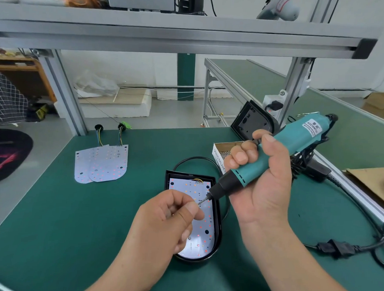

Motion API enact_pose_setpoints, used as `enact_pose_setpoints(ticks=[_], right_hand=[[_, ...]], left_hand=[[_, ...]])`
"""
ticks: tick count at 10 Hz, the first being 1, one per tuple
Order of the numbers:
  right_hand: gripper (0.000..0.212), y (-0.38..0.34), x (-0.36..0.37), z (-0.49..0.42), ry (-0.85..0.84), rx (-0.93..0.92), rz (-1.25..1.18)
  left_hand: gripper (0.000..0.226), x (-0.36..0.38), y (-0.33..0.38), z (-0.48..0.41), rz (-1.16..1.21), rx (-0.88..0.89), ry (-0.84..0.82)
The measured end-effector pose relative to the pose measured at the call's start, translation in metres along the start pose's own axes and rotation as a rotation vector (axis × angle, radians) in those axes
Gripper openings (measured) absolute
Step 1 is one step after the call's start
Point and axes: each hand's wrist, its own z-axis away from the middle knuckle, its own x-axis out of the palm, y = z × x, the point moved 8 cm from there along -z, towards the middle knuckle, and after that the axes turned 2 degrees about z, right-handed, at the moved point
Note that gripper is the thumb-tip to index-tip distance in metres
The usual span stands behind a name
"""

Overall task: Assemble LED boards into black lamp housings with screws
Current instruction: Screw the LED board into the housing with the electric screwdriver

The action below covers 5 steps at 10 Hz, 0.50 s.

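A black lamp housing (218, 231) lies on the green table with a white LED board (202, 228) seated inside it. My right hand (266, 176) grips a teal electric screwdriver (280, 151), tilted down to the left, its bit tip just above the board. My left hand (173, 218) hovers over the board's left half and pinches a small screw (199, 203) at the bit tip. Two spare LED boards (103, 164) with wires lie at the far left. A second black housing (251, 121) leans at the table's back right.
An open cardboard box of screws (224, 154) sits behind the housing, partly hidden by my right hand. A black power cable and plug (335, 248) trail across the table's right side. An aluminium frame post (62, 93) stands at the back left, a shelf rail overhead.
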Motion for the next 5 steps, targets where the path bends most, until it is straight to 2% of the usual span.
enact_pose_setpoints(ticks=[1,3,5], right_hand=[[0.005,0.003,-0.004,0.0,0.035,0.016,-0.018],[0.012,0.006,-0.015,-0.004,0.122,0.043,-0.067],[0.012,0.006,-0.018,-0.005,0.136,0.047,-0.084]], left_hand=[[0.027,-0.001,0.0,0.0,-0.047,0.021,0.019],[0.015,0.0,0.003,0.0,-0.067,0.034,0.017],[0.025,0.0,0.005,0.001,-0.082,0.025,0.002]])
